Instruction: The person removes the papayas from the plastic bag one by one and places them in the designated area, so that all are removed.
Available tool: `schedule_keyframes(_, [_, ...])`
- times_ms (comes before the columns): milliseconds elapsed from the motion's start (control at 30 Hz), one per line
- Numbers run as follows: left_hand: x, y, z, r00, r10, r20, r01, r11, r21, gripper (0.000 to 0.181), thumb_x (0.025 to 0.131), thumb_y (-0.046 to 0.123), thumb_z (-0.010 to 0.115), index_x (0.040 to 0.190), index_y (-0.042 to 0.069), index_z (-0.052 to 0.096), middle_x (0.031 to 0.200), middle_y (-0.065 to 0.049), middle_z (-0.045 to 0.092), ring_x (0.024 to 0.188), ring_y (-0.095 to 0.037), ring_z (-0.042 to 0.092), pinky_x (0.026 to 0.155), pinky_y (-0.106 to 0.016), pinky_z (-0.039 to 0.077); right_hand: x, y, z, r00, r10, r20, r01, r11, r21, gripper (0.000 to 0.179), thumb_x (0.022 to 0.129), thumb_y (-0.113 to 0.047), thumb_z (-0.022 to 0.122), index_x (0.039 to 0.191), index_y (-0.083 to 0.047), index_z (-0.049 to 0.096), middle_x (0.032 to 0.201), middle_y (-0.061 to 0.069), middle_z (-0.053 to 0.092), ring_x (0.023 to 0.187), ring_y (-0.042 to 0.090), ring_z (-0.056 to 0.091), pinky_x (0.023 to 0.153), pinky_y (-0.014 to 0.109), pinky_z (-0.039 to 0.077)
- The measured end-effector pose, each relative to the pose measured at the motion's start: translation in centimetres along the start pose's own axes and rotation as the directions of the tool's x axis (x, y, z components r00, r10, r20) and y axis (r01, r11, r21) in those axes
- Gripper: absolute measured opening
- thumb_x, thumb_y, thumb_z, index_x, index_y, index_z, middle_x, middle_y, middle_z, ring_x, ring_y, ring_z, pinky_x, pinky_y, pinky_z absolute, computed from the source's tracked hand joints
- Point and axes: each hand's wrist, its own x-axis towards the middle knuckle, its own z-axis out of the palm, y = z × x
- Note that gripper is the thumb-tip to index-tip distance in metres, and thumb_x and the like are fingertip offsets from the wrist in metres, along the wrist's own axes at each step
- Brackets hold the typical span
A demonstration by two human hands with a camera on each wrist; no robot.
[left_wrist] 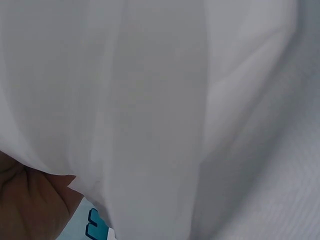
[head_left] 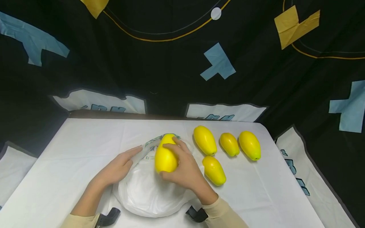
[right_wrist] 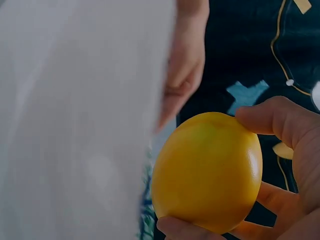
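A white plastic bag [head_left: 151, 193] with a green-printed rim lies on the table, its mouth facing away from me. My left hand [head_left: 119, 166] grips the bag's left edge, its fingertips partly hidden by the plastic. In the left wrist view the bag [left_wrist: 150, 100] covers most of that hand. My right hand [head_left: 183, 163] holds a smooth yellow papaya [head_left: 165, 155] over the bag's mouth, thumb and fingers spread around it. The right wrist view shows this papaya [right_wrist: 207, 172] close beside the bag's wall, held at its ends.
To the right of the bag lie several more yellow papayas, the nearest papaya [head_left: 214, 171] close to my right wrist and the farthest papaya [head_left: 249, 145] toward the table's right edge. A white cloth covers the table [head_left: 271, 193]. Behind it hangs a black curtain [head_left: 171, 76] with blue patches.
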Motion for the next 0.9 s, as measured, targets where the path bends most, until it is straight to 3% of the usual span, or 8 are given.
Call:
schedule_keyframes(133, [0.1,0.1,-0.1,1.0,-0.01,0.0,0.01,1.0,0.002,0.05,0.097,-0.001,0.038,0.147,0.002,0.041,0.153,-0.015,0.037,0.141,-0.038,0.028,0.114,-0.056,0.022,-0.1,0.1,-1.4,0.999,0.002,-0.05,-0.002,1.0,0.001,0.075,0.064,-0.029,0.084,0.132,-0.035,0.055,0.156,-0.009,0.026,0.128,0.024,0.046,0.091,0.047,0.049])
schedule_keyframes(267, [0.2,-0.1,-0.1,1.0,0.019,-0.003,-0.019,1.0,0.005,0.05,0.097,-0.003,0.036,0.146,0.0,0.04,0.152,-0.018,0.036,0.141,-0.04,0.028,0.114,-0.056,0.021,-0.3,0.6,-2.7,0.995,0.01,-0.099,-0.01,1.0,0.001,0.074,0.062,-0.026,0.084,0.13,-0.035,0.056,0.154,-0.011,0.028,0.128,0.024,0.045,0.088,0.046,0.05])
schedule_keyframes(400, [0.2,-0.3,0.0,0.999,0.047,-0.004,-0.047,0.999,0.007,0.05,0.096,-0.006,0.035,0.145,-0.003,0.04,0.151,-0.019,0.037,0.14,-0.041,0.028,0.114,-0.056,0.021,-0.6,1.1,-3.9,0.993,0.03,-0.114,-0.028,0.999,0.015,0.074,0.062,-0.022,0.084,0.129,-0.037,0.056,0.154,-0.013,0.027,0.129,0.023,0.042,0.086,0.047,0.051])
schedule_keyframes(567, [0.1,-0.4,0.2,0.999,0.035,0.0,-0.035,0.999,0.007,0.05,0.096,-0.005,0.035,0.146,-0.002,0.04,0.152,-0.018,0.037,0.141,-0.04,0.028,0.114,-0.056,0.022,-1.0,1.6,-5.2,0.988,0.064,-0.143,-0.061,0.998,0.028,0.074,0.062,-0.019,0.084,0.128,-0.038,0.056,0.153,-0.015,0.027,0.128,0.024,0.043,0.086,0.047,0.054])
schedule_keyframes(900, [0.2,-0.4,0.2,0.999,0.039,-0.001,-0.039,0.999,0.03,0.05,0.096,-0.005,0.036,0.145,-0.003,0.041,0.152,-0.018,0.037,0.14,-0.041,0.028,0.114,-0.056,0.021,-2.0,2.9,-7.6,0.975,0.069,-0.212,-0.076,0.997,-0.025,0.077,0.062,-0.018,0.084,0.131,-0.035,0.055,0.155,-0.012,0.026,0.135,0.026,0.037,0.093,0.056,0.048])
